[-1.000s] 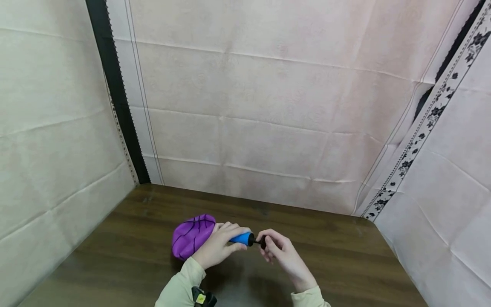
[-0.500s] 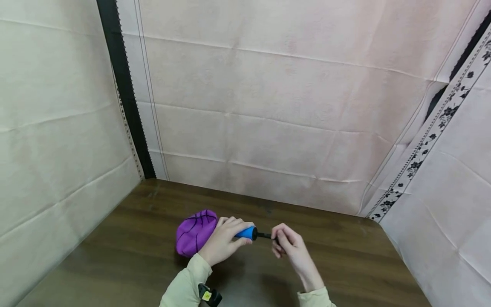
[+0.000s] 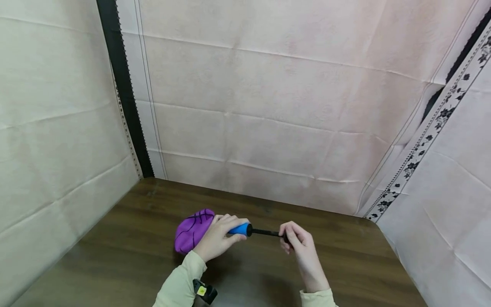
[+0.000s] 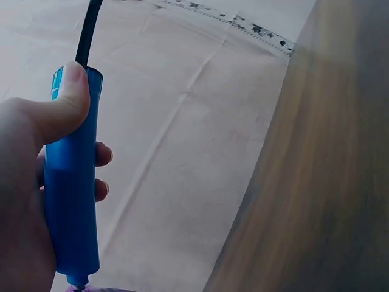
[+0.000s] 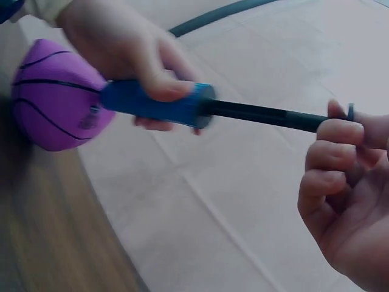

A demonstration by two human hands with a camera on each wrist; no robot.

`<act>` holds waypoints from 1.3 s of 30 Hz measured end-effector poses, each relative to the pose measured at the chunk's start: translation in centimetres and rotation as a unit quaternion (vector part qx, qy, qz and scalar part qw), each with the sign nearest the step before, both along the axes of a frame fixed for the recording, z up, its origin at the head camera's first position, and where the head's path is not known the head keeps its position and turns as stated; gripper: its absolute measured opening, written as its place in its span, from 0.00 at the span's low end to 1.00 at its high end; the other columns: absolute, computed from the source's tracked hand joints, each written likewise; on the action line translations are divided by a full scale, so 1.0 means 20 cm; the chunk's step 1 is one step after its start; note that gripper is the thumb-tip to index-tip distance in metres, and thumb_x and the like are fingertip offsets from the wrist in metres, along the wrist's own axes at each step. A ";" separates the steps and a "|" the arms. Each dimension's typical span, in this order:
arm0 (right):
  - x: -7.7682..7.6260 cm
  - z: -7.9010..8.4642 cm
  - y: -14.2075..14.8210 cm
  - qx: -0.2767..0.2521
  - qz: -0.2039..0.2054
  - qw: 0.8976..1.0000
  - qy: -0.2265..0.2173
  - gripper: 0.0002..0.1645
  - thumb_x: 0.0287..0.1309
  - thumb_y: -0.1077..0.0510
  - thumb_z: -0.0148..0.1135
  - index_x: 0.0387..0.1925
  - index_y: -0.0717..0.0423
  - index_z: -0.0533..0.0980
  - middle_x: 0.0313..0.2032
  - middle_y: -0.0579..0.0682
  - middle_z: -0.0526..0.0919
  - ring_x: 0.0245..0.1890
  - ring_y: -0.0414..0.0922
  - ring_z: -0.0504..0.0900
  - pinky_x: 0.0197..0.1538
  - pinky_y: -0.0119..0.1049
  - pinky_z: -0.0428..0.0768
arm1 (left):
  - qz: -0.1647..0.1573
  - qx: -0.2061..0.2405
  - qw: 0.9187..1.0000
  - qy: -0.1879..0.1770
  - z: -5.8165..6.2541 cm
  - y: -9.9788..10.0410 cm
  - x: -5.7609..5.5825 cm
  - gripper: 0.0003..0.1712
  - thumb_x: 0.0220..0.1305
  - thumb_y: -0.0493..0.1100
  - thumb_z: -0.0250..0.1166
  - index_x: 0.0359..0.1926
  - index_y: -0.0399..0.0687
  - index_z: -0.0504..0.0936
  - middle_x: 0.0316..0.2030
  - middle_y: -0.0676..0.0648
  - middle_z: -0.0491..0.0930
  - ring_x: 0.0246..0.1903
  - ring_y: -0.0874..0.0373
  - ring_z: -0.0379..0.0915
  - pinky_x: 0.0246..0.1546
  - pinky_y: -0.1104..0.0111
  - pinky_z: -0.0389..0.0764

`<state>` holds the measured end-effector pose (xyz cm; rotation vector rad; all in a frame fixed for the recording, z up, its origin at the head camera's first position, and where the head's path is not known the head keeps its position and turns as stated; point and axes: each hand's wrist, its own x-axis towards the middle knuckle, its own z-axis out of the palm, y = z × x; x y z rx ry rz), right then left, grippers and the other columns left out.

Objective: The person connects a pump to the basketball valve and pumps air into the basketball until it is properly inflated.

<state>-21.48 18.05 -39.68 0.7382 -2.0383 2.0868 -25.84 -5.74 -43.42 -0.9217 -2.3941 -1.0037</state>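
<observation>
A blue hand pump (image 4: 72,201) lies across the person's left hand (image 3: 217,238), whose fingers and thumb wrap its barrel. From the barrel's right end a long black rod (image 5: 261,114) sticks out. The right hand (image 3: 301,249) pinches the black handle (image 3: 285,237) at the rod's far end. At the pump's other end, a purple ball (image 5: 58,97) with black lines is joined to the nozzle (image 4: 77,281). The ball looks slack and dented, and the left hand partly covers it in the head view.
Beneath the hands is a brown wood-grain table (image 3: 356,264). Pale creased cloth (image 3: 249,106) hangs behind it and on both sides. A black band (image 3: 126,85) runs down the left corner. On the left wrist sits a black strapped device (image 3: 205,291).
The right hand has moved to the right with the handle, drawing much more of the black rod out of the barrel. The left hand keeps its hold on the pump.
</observation>
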 end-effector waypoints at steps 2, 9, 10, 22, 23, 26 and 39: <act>0.00 0.00 -0.01 -0.015 -0.003 1.000 0.020 0.18 0.75 0.60 0.40 0.33 0.71 0.66 0.18 0.48 0.59 0.16 0.38 0.62 0.19 0.38 0.60 | -0.001 -0.001 1.000 0.005 0.00 0.00 0.00 0.22 0.60 0.52 0.65 0.56 0.64 0.78 0.45 0.59 0.82 0.44 0.65 0.73 0.54 0.58 0.66; -0.05 -0.09 -0.14 0.045 0.038 0.998 0.003 0.20 0.76 0.58 0.36 0.36 0.74 0.65 0.18 0.63 0.56 0.16 0.36 0.65 0.16 0.39 0.64 | -0.009 -0.018 0.999 0.031 0.00 0.04 0.01 0.21 0.59 0.50 0.67 0.54 0.60 0.79 0.43 0.58 0.82 0.43 0.64 0.73 0.52 0.61 0.65; -0.06 -0.10 -0.14 0.051 0.033 0.998 -0.011 0.20 0.76 0.57 0.37 0.36 0.73 0.65 0.18 0.62 0.57 0.16 0.36 0.65 0.17 0.37 0.64 | -0.012 -0.017 0.999 0.032 -0.01 0.05 0.01 0.21 0.58 0.50 0.68 0.54 0.60 0.79 0.42 0.58 0.82 0.43 0.63 0.73 0.52 0.60 0.65; 0.01 0.00 0.06 -0.047 -0.042 0.998 -0.027 0.18 0.75 0.53 0.41 0.29 0.56 0.69 0.17 0.41 0.59 0.15 0.38 0.57 0.20 0.40 0.52 | 0.028 0.000 0.999 0.035 -0.04 0.03 0.00 0.23 0.58 0.52 0.67 0.56 0.64 0.79 0.43 0.60 0.83 0.43 0.65 0.74 0.52 0.59 0.66; 0.00 -0.01 0.04 -0.054 -0.044 0.997 -0.031 0.18 0.75 0.52 0.41 0.30 0.56 0.69 0.17 0.41 0.58 0.15 0.38 0.57 0.21 0.41 0.51 | 0.033 -0.002 0.999 0.041 -0.04 0.04 0.00 0.23 0.58 0.52 0.68 0.56 0.63 0.79 0.42 0.60 0.83 0.43 0.65 0.74 0.52 0.59 0.67; -0.02 -0.05 -0.04 -0.060 -0.036 0.995 -0.075 0.21 0.75 0.48 0.40 0.31 0.59 0.66 0.18 0.41 0.56 0.14 0.36 0.58 0.21 0.36 0.53 | 0.048 -0.012 0.997 0.065 -0.04 0.06 0.01 0.22 0.57 0.52 0.68 0.54 0.60 0.80 0.41 0.59 0.83 0.42 0.64 0.74 0.50 0.60 0.67; -0.04 -0.08 -0.08 -0.023 -0.033 0.991 -0.124 0.21 0.74 0.47 0.45 0.33 0.61 0.69 0.18 0.43 0.63 0.16 0.34 0.62 0.22 0.30 0.58 | 0.042 -0.022 0.997 0.061 -0.05 0.05 0.00 0.22 0.58 0.54 0.67 0.55 0.64 0.79 0.42 0.60 0.83 0.43 0.64 0.74 0.50 0.60 0.68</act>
